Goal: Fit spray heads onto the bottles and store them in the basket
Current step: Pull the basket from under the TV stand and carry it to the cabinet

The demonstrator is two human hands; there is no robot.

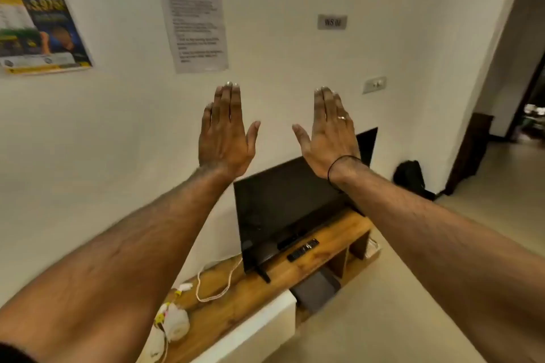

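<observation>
Fingers [227, 103] straight, both hands raised, holding nothing.

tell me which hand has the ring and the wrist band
The right hand: a ring on one finger and a dark band round its wrist. The left hand is bare.

left hand [225, 132] and right hand [327, 134] raised flat, television [283, 209] below

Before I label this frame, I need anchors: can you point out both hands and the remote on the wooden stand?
left hand [225, 134], head view, middle of its back.
right hand [328, 134], head view, middle of its back.
remote [303, 250], head view, middle of its dark body on the wooden stand [244, 292].
</observation>
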